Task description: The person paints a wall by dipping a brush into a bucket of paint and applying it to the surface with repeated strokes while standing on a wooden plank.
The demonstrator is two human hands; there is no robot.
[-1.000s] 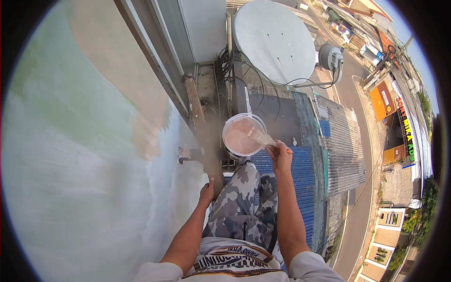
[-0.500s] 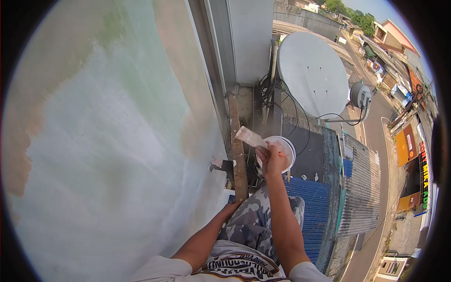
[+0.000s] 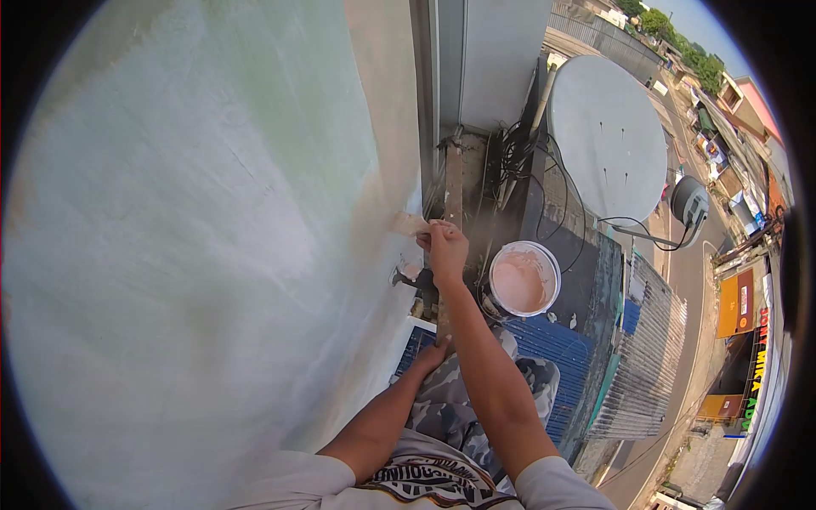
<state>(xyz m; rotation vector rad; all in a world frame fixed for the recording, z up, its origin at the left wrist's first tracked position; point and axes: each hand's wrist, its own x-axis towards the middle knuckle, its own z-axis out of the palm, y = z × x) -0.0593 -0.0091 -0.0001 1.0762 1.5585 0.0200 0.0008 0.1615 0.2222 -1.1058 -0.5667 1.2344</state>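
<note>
My right hand grips a wide paintbrush by its handle, and the bristle end meets the wall near its right edge. Pale pinkish paint coats the brush. Below it, my left hand is closed around the near end of a long, worn wooden plank; some of its fingers are hidden. A white bucket of pinkish paint stands to the right of my right forearm. The wall shows patches of whitish, green and beige.
A large satellite dish and a smaller round antenna stand to the right, with loose black cables beside them. Corrugated roofing and blue sheeting lie lower down. A road runs far below, past shopfronts.
My right hand has carried the brush left from over the bucket to the wall, uncovering the paint inside. The camera view has shifted a little. My left hand stays at the plank.
</note>
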